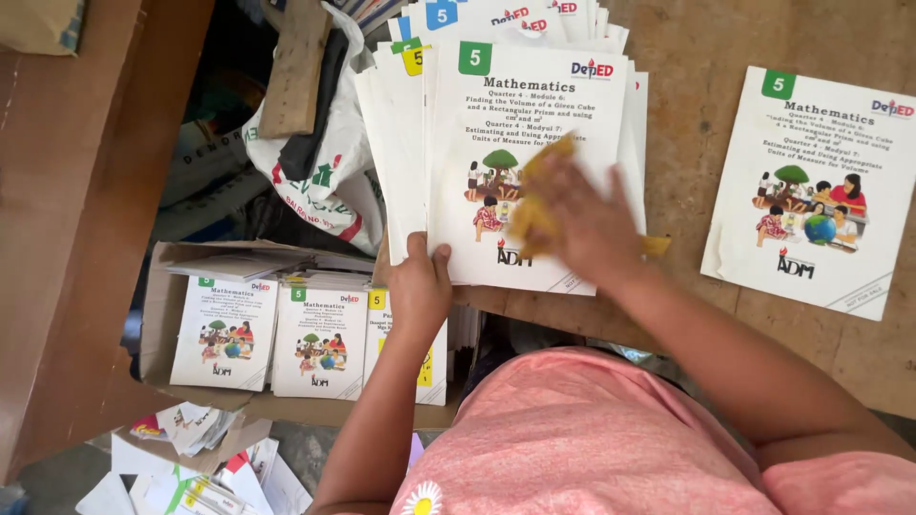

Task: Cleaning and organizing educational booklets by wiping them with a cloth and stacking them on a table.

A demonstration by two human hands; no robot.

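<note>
A stack of white school booklets [534,105] with a green square and a picture of children under a tree lies on the wooden table [706,57]. My left hand [418,286] grips the stack's lower left corner, thumb on top. My right hand [582,224], blurred by motion, presses a yellow cloth [534,205] onto the top cover. A single booklet of the same kind [811,191] lies apart on the table to the right.
A cardboard box [157,324] below the table edge holds more upright booklets [320,343]. Behind it sit a white plastic bag [315,181] and a wooden plank [294,67]. Loose papers [200,467] lie on the floor. A wooden surface [67,238] runs along the left.
</note>
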